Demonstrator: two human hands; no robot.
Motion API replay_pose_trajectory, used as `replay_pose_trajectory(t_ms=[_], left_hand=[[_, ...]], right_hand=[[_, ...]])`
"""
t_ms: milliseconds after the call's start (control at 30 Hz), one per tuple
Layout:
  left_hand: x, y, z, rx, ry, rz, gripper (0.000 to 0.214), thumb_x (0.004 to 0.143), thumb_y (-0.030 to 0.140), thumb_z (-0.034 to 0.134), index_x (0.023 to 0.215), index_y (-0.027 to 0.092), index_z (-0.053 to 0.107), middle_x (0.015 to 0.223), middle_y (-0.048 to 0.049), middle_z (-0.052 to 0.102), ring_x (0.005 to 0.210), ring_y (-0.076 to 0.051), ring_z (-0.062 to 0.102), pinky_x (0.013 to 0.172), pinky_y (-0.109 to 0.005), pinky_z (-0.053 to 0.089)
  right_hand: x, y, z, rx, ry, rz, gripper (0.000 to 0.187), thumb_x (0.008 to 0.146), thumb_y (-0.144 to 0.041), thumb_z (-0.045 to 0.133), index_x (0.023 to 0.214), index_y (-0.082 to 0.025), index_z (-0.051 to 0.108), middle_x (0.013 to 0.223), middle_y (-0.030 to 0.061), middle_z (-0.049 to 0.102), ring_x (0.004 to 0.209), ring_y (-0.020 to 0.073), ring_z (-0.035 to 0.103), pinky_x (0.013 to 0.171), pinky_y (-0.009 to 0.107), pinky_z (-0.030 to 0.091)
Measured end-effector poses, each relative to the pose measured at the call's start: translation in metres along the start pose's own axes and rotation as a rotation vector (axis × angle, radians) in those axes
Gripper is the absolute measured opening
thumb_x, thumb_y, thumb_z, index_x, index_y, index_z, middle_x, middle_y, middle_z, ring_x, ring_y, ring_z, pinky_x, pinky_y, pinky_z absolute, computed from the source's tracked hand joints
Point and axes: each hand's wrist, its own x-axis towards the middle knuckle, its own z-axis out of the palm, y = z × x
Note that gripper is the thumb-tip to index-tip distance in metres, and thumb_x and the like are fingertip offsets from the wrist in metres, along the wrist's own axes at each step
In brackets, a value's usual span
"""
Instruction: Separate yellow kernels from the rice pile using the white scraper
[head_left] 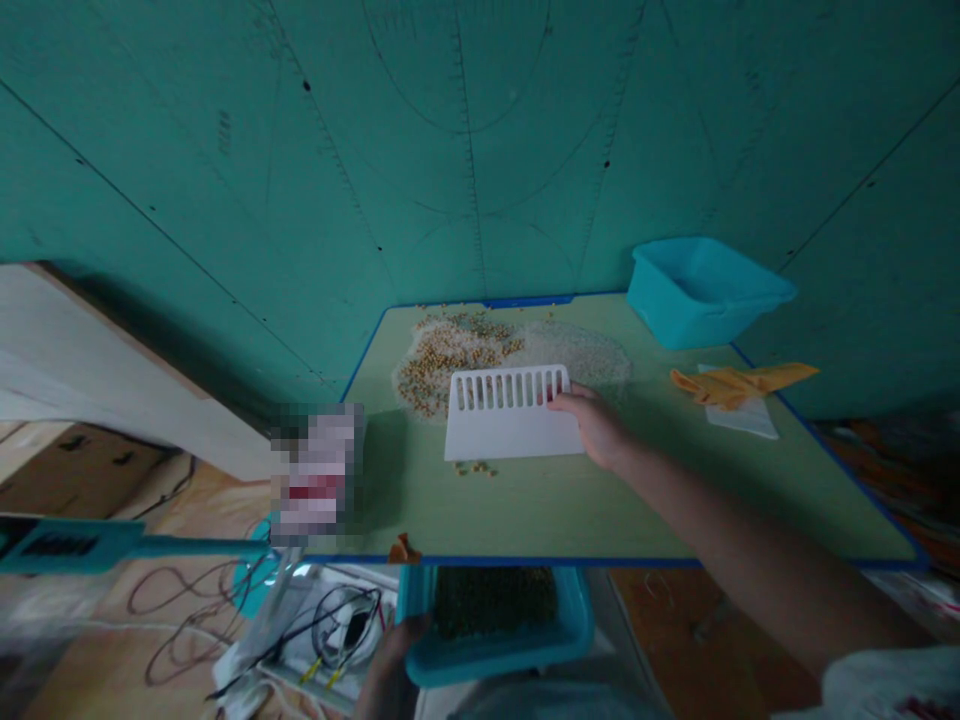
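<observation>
Gripping a white slotted panel (510, 428) by its right end, extending leftward from right hand (598, 425), and clasping a teal tub (499, 662) by its left side in left hand (394, 652)

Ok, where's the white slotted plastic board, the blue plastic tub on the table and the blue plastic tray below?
White slotted plastic board (514, 432): head view, solid part below the slots.
Blue plastic tub (679, 312): head view, front wall.
Blue plastic tray (499, 664): head view, near side.

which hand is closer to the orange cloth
Right. The right hand, holding the white slotted board, is left of the orange cloth; the left hand is farther off, at the blue tray below the table's front edge.
</observation>
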Motion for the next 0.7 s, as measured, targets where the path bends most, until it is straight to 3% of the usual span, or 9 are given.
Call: replay_pose_trajectory(t_ms=[67,267,500,700], left_hand=[[0.001,0.000,-0.001,-0.004,0.002,0.001,0.009,0.061,0.027,0.069,0.053,0.022,0.071,0.063,0.0026,0.076,0.108,-0.030,0.056,0.102,-0.039,0.033],[0.009,-0.006,-0.012,0.006,-0.037,-0.033,0.021,0.066,0.023,0.064,0.085,0.020,0.073,0.088,0.0035,0.076,0.117,-0.028,0.049,0.098,-0.040,0.038],[0.005,-0.006,-0.006,-0.041,-0.053,-0.057,0.023,0.072,0.020,0.058,0.090,0.019,0.072,0.091,0.0026,0.076,0.116,-0.029,0.048,0.091,-0.044,0.044],[0.004,-0.006,-0.005,-0.059,-0.051,-0.056,0.023,0.072,0.020,0.057,0.090,0.017,0.071,0.094,0.0012,0.075,0.116,-0.028,0.049,0.090,-0.040,0.045]], right_hand=[[-0.001,0.000,0.000,0.001,-0.007,0.021,0.015,0.052,-0.026,0.058,0.065,-0.018,0.059,0.056,-0.0020,0.055,0.053,0.0127,0.048,0.053,0.025,0.034],[-0.002,0.001,0.001,-0.021,-0.030,0.050,0.015,0.051,-0.026,0.056,0.064,-0.019,0.057,0.050,-0.0034,0.051,0.049,0.0120,0.045,0.049,0.025,0.032],[-0.002,0.000,0.000,0.000,-0.014,0.027,0.015,0.052,-0.026,0.057,0.065,-0.019,0.059,0.056,-0.0024,0.054,0.054,0.0129,0.048,0.054,0.026,0.034],[-0.001,-0.001,-0.001,0.015,-0.007,0.004,0.015,0.052,-0.025,0.057,0.066,-0.018,0.059,0.058,-0.0019,0.055,0.057,0.0132,0.048,0.057,0.026,0.034]])
